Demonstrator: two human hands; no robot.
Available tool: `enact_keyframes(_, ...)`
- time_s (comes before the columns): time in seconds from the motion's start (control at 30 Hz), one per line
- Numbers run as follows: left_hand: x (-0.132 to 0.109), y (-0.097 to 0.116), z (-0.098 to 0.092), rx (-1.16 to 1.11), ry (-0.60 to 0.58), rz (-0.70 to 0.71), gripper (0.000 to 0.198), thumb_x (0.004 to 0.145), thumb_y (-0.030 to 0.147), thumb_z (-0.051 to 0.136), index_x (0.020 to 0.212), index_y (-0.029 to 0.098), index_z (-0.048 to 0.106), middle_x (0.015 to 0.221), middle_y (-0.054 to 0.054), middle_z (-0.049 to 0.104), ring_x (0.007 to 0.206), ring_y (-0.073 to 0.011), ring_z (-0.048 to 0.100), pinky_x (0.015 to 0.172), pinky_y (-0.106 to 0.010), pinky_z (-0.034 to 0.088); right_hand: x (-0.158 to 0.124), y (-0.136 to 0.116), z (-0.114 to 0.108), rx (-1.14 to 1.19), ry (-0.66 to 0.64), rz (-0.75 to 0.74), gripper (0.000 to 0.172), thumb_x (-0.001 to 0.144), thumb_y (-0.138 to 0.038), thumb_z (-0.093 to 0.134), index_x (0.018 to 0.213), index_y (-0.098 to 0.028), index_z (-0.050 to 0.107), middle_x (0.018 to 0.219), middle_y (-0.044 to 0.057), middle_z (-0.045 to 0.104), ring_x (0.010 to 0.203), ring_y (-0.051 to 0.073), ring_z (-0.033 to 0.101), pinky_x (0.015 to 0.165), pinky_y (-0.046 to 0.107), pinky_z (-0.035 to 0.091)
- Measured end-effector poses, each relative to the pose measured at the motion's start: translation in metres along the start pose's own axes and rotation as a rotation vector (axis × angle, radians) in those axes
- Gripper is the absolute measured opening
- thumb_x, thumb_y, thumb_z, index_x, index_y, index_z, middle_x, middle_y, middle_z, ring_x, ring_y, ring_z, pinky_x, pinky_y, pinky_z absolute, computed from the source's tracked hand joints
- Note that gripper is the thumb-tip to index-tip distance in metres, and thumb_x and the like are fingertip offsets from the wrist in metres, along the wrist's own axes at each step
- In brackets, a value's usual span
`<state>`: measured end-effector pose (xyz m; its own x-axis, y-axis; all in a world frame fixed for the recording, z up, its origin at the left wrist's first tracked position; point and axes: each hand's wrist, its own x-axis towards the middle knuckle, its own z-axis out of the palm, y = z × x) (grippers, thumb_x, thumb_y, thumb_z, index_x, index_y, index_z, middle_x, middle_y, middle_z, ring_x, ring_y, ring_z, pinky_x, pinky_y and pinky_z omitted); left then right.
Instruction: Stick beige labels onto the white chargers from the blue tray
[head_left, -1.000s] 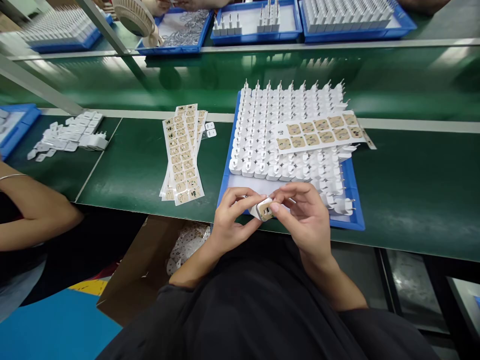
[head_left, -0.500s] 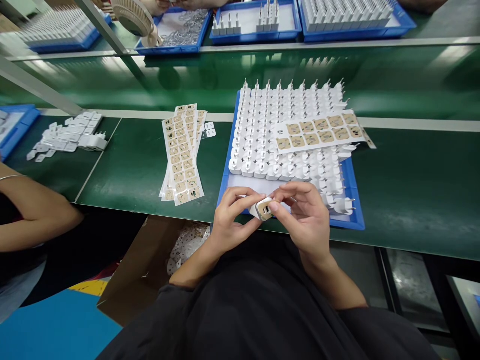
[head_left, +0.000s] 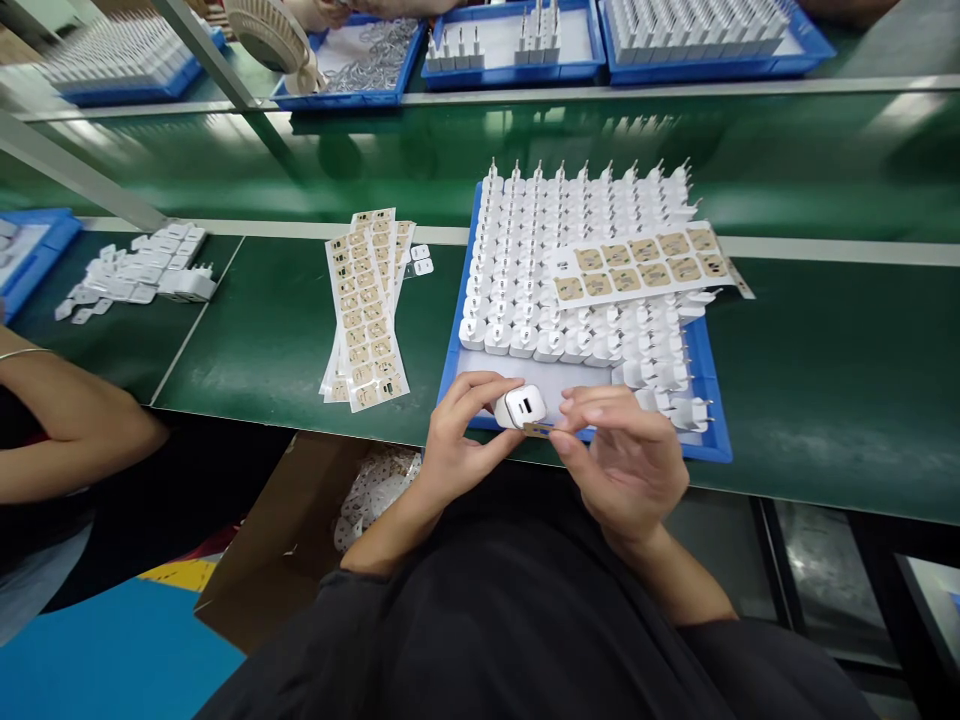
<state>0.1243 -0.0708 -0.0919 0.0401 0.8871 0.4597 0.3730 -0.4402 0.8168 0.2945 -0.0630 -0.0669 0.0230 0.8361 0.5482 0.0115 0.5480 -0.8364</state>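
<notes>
Between the thumb and fingers of my left hand [head_left: 466,440] is a white plug charger [head_left: 519,407], its face with a dark USB port turned towards me. My right hand [head_left: 626,450] pinches a small tan sticker [head_left: 537,430] by its right end, just below the charger's face. The sticker's left end meets the charger's lower edge. Both hands are over the front edge of a blue tray [head_left: 709,385]. Inside it, rows of white plug chargers [head_left: 525,260] stand with their pins up, and a sheet of tan stickers [head_left: 637,264] lies across them.
Left of the tray lie overlapping sticker sheets [head_left: 366,310] on the green bench [head_left: 255,320]. A pile of white pieces [head_left: 139,270] is farther left, near another person's arm [head_left: 67,430]. Below the bench stands a cardboard box [head_left: 262,540]. More blue trays [head_left: 517,75] line the back.
My right hand has moved right and peeled the tan sticker away from the charger's face, which now shows white. My left hand still holds the charger.
</notes>
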Motion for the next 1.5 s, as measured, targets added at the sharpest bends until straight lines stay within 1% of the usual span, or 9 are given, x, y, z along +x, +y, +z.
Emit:
enact_keyframes(0.07,0.001,-0.001,-0.001,-0.004,0.009,-0.001,0.036,0.086,0.024,0.076,0.121,0.023,0.068,0.111,-0.008,0.067,0.099,-0.0188,0.065,0.078,-0.027,0.056,0.001,-0.001,-0.002,0.024,0.023,0.065,0.031,0.084,-0.015,0.077,0.107,-0.032,0.065,0.078,0.0,0.069,0.081,0.024,0.069,0.086,0.05,0.059)
enact_keyframes(0.13,0.002,-0.001,-0.002,0.005,0.014,0.008,0.037,0.086,0.024,0.076,0.121,0.024,0.068,0.111,-0.008,0.067,0.1,-0.0193,0.065,0.08,-0.029,0.057,0.004,0.001,-0.003,0.088,0.025,0.183,0.029,0.085,-0.018,0.077,0.108,-0.029,0.065,0.08,0.0,0.068,0.081,0.022,0.069,0.085,0.046,0.059)
enact_keyframes(0.23,0.002,0.0,-0.002,0.026,0.012,0.032,0.037,0.085,0.024,0.078,0.121,0.025,0.068,0.11,-0.007,0.066,0.102,-0.0203,0.066,0.085,-0.032,0.057,0.009,0.007,-0.002,0.206,-0.037,0.342,0.028,0.086,-0.023,0.077,0.111,-0.028,0.064,0.079,-0.002,0.066,0.084,0.02,0.069,0.082,0.04,0.059)
enact_keyframes(0.37,0.003,0.001,-0.002,0.043,0.013,0.065,0.038,0.085,0.023,0.078,0.121,0.025,0.068,0.109,-0.007,0.066,0.102,-0.0202,0.066,0.088,-0.033,0.056,0.011,0.012,-0.001,0.301,-0.072,0.442,0.03,0.086,-0.024,0.078,0.112,-0.028,0.063,0.078,-0.002,0.066,0.087,0.019,0.067,0.081,0.035,0.059)
enact_keyframes(0.5,0.002,0.001,-0.002,0.039,0.005,0.067,0.04,0.085,0.023,0.078,0.123,0.026,0.067,0.11,-0.006,0.065,0.102,-0.0196,0.065,0.087,-0.032,0.056,0.011,0.012,0.0,0.333,-0.079,0.461,0.031,0.086,-0.022,0.079,0.112,-0.028,0.064,0.077,-0.003,0.066,0.091,0.019,0.067,0.084,0.034,0.058)
enact_keyframes(0.63,0.002,0.001,-0.002,0.043,-0.001,0.065,0.04,0.085,0.023,0.078,0.123,0.026,0.068,0.109,-0.006,0.065,0.102,-0.0189,0.065,0.086,-0.031,0.056,0.011,0.012,0.0,0.322,-0.083,0.473,0.032,0.085,-0.024,0.079,0.113,-0.028,0.064,0.077,-0.003,0.067,0.089,0.019,0.067,0.084,0.034,0.058)
enact_keyframes(0.87,0.001,0.001,-0.002,0.061,-0.002,0.061,0.038,0.086,0.026,0.077,0.123,0.026,0.068,0.109,-0.007,0.065,0.101,-0.0196,0.066,0.085,-0.032,0.057,0.012,0.012,0.0,0.355,-0.084,0.463,0.032,0.086,-0.019,0.079,0.113,-0.028,0.065,0.078,-0.003,0.068,0.089,0.017,0.067,0.085,0.031,0.056)
enact_keyframes(1.2,0.001,0.001,-0.002,0.012,-0.01,0.051,0.043,0.084,0.018,0.078,0.125,0.027,0.067,0.111,-0.006,0.064,0.103,-0.0191,0.064,0.086,-0.03,0.056,0.01,0.011,0.001,0.364,-0.089,0.461,0.032,0.086,-0.016,0.078,0.113,-0.029,0.066,0.079,-0.003,0.068,0.088,0.016,0.066,0.085,0.03,0.056)
enact_keyframes(1.5,0.002,0.001,-0.002,0.035,-0.005,0.077,0.043,0.084,0.018,0.078,0.124,0.026,0.067,0.109,-0.006,0.064,0.101,-0.0187,0.065,0.086,-0.03,0.055,0.012,0.011,0.002,0.316,-0.077,0.43,0.031,0.087,-0.017,0.077,0.114,-0.027,0.066,0.079,-0.003,0.067,0.087,0.016,0.065,0.085,0.032,0.056)
